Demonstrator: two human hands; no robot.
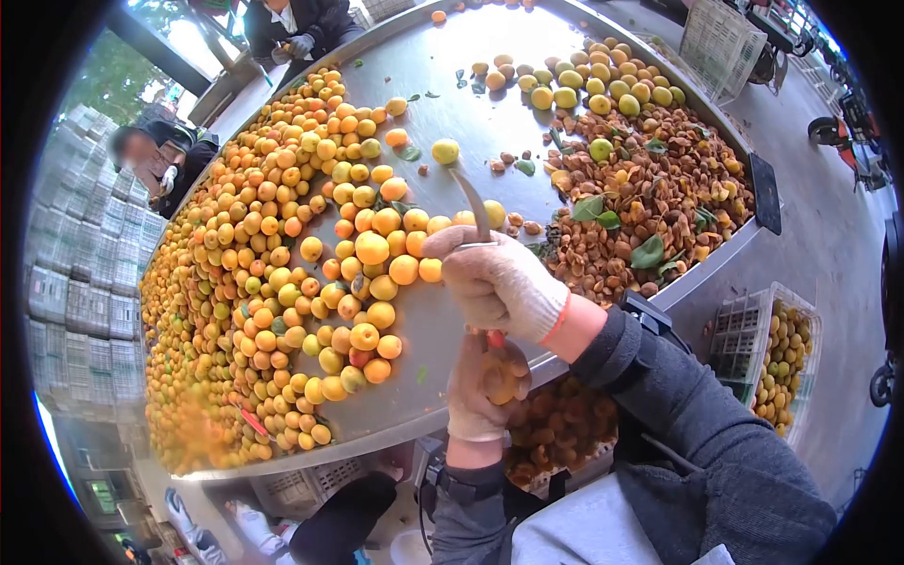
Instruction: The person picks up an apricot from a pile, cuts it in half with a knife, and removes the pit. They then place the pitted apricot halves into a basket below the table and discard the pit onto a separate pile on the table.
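My right hand (499, 282), in a pale work glove, is closed round a curved knife (473, 202). The blade points up and away over the metal table, and a bit of red shows just below the fist. Under it, near the table's front edge, my gloved left hand (476, 400) is closed on an apricot (504, 381), partly covered by the fingers. Loose apricots (377, 247) lie just left of the knife, part of a big heap spreading over the table's left side. Right of my hands is a mound of brown pits and scraps (640, 198) with green leaves in it.
Greener apricots (621, 80) sit at the table's far right. Below the front edge, a crate holds apricot halves (560, 424); another white crate (744, 339) with fruit stands right. A red-handled tool (254, 422) lies in the heap. Other people (306, 28) sit round the table's far side.
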